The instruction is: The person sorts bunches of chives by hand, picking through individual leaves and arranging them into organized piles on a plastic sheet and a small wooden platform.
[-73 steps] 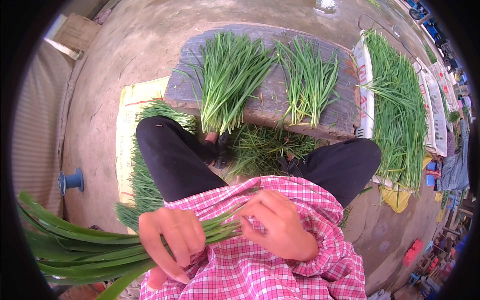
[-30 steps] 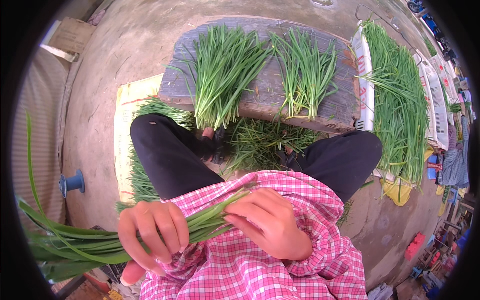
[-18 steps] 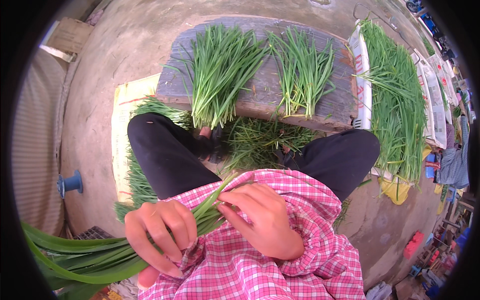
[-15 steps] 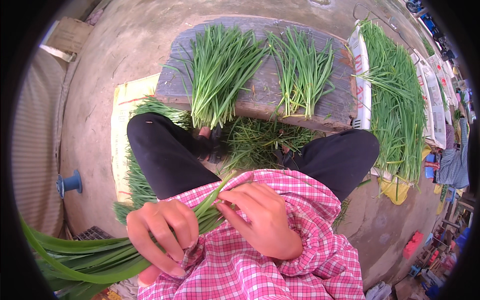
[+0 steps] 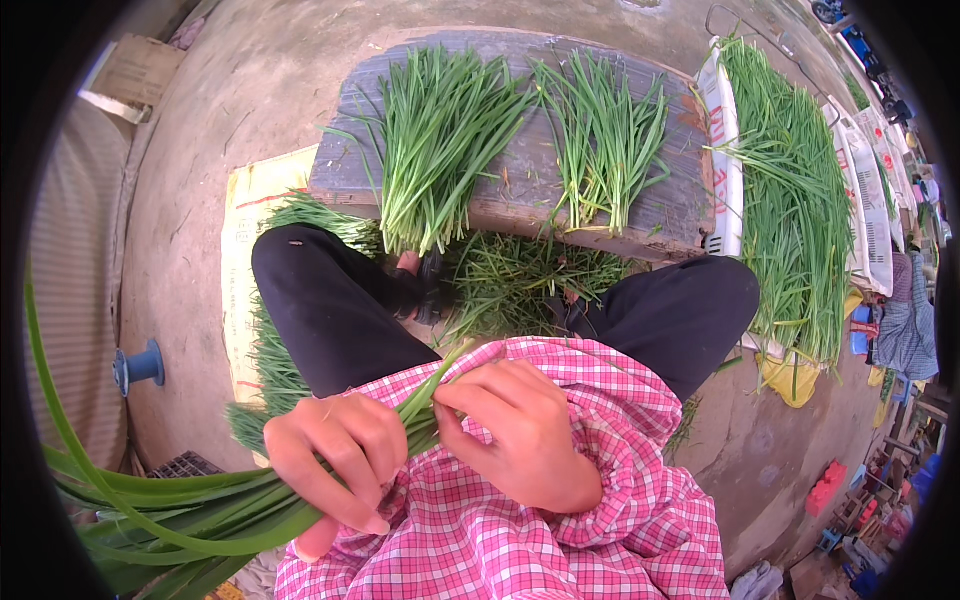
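Leaves [image 5: 200,510], one bunch: above the shirt [image 5: 520,540], short of the near edge of the bench [image 5: 525,195]. Left hand [image 5: 338,455]: grip closed round mid-bunch. Right hand [image 5: 520,435]: fingertips at stem ends [image 5: 425,398]; pinch, cannot tell. Handling, advised: hold firm, uncrushed; sort by fingertips.

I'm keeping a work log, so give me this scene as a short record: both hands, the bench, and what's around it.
Left hand: closed around a bunch of long green leaves
Right hand: fingertips at the bunch's stem end; firmness of grip unclear
Bench: carries a fuller leaf bunch on the left, a thinner leaf bunch on the right
Below bench: loose green leaves
Right of bench: white crate heaped with greens
Left side: yellow sack with more leaves; blue spool
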`<state>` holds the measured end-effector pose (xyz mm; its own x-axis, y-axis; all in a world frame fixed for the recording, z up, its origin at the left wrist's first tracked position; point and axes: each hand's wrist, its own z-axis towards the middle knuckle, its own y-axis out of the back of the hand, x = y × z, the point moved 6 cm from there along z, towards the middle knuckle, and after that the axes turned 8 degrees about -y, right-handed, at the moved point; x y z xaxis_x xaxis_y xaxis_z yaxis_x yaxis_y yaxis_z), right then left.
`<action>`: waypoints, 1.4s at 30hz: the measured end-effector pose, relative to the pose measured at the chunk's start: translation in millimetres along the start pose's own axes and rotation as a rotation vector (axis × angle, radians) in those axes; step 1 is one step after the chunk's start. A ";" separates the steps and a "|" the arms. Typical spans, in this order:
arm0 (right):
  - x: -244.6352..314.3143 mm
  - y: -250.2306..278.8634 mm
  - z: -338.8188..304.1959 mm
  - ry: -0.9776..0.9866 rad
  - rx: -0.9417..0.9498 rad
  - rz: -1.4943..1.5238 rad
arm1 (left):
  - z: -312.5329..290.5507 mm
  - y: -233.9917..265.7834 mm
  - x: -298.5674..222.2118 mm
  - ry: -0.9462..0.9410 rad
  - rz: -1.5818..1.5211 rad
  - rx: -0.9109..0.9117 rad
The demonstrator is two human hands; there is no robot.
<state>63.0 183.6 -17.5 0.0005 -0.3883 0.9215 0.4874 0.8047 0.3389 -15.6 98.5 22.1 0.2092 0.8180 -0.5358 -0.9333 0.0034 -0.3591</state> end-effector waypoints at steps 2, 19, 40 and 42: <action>1.8 1.9 0.8 0.034 -0.017 0.031 | -0.7 1.4 2.2 0.012 0.017 0.001; -94.3 39.8 14.8 -0.126 0.111 0.105 | -20.1 34.6 -10.3 -0.073 0.060 -0.493; -167.7 62.1 12.0 -0.330 -0.175 0.047 | -15.7 165.0 215.2 0.304 0.868 -0.865; -169.0 61.3 9.8 -0.334 -0.161 0.036 | -4.8 176.8 216.8 0.424 0.863 -0.844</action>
<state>84.2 303.0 -150.6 -0.2515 -0.1717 0.9525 0.6235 0.7240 0.2951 -133.8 273.7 -161.2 -0.1471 0.1256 -0.9811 -0.3713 -0.9264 -0.0629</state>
